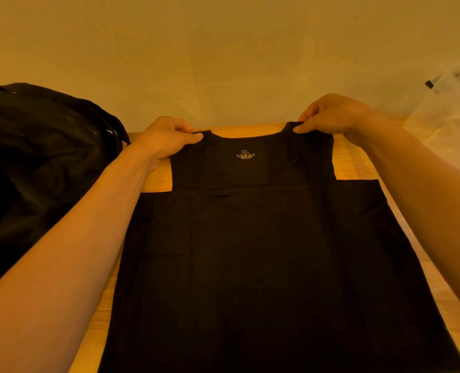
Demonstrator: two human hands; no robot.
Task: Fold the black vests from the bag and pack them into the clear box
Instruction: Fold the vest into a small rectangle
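Note:
A black vest (253, 238) lies spread flat on the wooden table (156, 179), neckline away from me, with an "XL" size print just below the collar. My left hand (167, 138) pinches the left shoulder strap at the far edge. My right hand (331, 117) pinches the right shoulder strap. Both arms reach forward over the sides of the vest. A black bag (35, 162) sits slumped on the left of the table. The clear box (449, 119) stands at the far right, partly out of frame.
A plain pale wall runs right behind the table's far edge. Strips of bare wood show on either side of the vest. The bag's straps hang near my left wrist.

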